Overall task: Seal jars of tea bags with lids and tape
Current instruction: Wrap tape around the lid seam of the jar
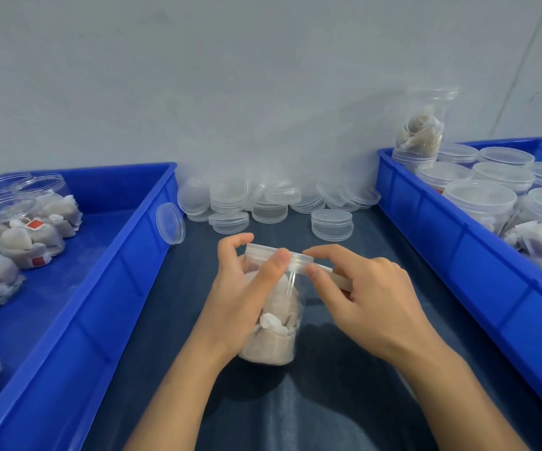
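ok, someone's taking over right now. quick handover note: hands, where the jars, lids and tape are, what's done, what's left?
Left hand grips the jar of tea bags, thumb on its lid.
Right hand pinches the tape at the lid's edge.
Done: lid is on this jar; lidded jars fill the right bin.
Left: finish taping this jar. Open jars wait in the left bin; spare lids are piled by the wall.
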Tool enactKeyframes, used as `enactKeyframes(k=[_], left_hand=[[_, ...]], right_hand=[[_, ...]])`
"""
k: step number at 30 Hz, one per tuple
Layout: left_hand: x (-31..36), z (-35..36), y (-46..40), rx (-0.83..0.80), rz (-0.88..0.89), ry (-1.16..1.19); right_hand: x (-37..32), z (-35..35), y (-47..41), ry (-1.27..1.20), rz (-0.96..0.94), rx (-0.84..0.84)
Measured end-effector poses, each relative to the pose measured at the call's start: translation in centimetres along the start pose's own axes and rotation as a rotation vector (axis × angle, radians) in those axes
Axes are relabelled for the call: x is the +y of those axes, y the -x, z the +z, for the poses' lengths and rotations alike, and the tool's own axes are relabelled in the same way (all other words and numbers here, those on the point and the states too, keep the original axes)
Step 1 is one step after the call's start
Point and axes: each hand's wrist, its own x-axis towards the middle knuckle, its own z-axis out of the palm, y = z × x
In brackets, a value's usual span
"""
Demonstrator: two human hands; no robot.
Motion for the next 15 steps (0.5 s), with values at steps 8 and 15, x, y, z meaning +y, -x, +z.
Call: enactKeyframes(k=[8,15], left_hand=[[0.41,0.39,0.3,0.149,0.069,-0.244],[0.24,0.41,0.13,0.117,0.062,-0.247]], right_hand=[[-0.69,0.16,0.14,0.068,-0.014,0.053],[-0.43,0.11,0.15,0.009,-0.013,-0.025]])
